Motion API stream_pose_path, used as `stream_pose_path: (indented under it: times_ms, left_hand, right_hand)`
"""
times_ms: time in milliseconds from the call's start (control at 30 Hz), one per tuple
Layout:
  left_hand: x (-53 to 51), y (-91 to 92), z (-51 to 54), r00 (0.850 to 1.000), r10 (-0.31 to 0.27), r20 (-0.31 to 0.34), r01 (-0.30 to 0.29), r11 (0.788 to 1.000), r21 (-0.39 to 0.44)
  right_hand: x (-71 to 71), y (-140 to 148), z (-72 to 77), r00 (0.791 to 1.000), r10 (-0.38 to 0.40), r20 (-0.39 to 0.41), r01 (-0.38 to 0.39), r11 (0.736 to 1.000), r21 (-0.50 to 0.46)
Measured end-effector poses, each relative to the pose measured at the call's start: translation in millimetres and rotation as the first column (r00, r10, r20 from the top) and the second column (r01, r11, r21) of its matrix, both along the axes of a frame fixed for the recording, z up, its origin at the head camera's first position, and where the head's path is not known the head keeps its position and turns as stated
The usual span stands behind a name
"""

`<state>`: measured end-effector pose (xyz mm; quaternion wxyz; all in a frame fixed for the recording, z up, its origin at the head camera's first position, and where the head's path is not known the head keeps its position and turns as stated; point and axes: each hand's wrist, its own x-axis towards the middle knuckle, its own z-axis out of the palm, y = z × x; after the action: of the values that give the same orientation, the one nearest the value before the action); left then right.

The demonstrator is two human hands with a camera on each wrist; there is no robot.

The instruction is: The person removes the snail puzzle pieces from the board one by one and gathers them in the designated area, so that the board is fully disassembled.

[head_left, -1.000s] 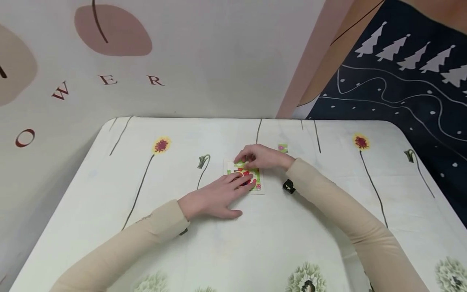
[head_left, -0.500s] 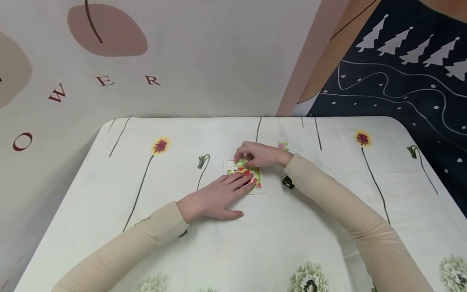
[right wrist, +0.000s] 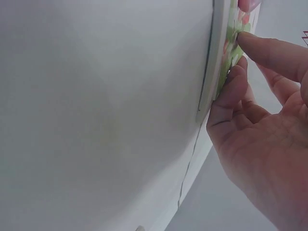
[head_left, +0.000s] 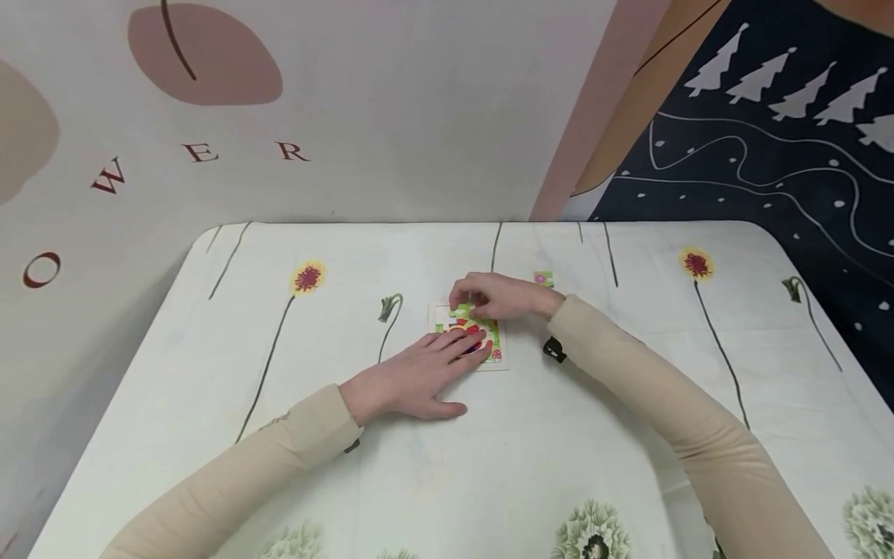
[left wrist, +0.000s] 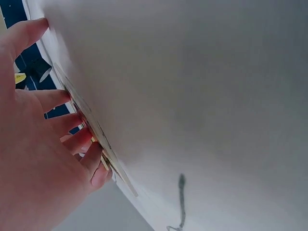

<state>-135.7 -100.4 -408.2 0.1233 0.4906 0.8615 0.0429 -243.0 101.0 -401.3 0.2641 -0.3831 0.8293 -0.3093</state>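
A small picture puzzle with red and green parts lies on a thin pale board [head_left: 495, 368] near the middle of the table. My left hand [head_left: 422, 380] lies across its lower part with straight, spread fingers, and covers much of the picture. At the upper edge, my right hand [head_left: 503, 297] pinches a green puzzle piece [head_left: 461, 312] between thumb and curled fingers. In the right wrist view the thumb and fingers of the right hand [right wrist: 269, 139] close on that piece against the board [right wrist: 207, 91]. Its exact seating is hidden.
A loose green puzzle piece with a pink spot [head_left: 543, 277] lies beyond the right wrist. The white tablecloth [head_left: 517, 450] carries printed flowers. A pale wall [head_left: 419, 116] stands behind the table, with a dark tree-patterned cloth [head_left: 754, 155] at the right.
Both hands stay almost where they were on the puzzle. The right hand has shifted very slightly, still pinching the piece. The head view has tilted a little.
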Motion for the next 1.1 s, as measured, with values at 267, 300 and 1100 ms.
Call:
stream_pose_path:
  times_ms: [267,300,1100]
  left_hand:
    - [-0.3,0.9,1.4,1.000,0.001,0.024,-0.001,1.000,0.001]
    - [-0.4,0.9,1.5,1.000,0.001,0.026,-0.001,1.000,0.001]
    - [-0.8,0.8,2.0,1.000,0.003,0.025,-0.003,1.000,-0.002]
  right_hand:
    - [0.0,2.1,-1.0,1.000,-0.006,0.013,0.006,1.000,-0.026]
    - [0.1,2.4,-0.8,1.000,-0.006,0.014,0.007,0.999,-0.032]
    - [1.5,6.2,-3.1,0.998,-0.054,0.044,0.058,0.995,-0.085]
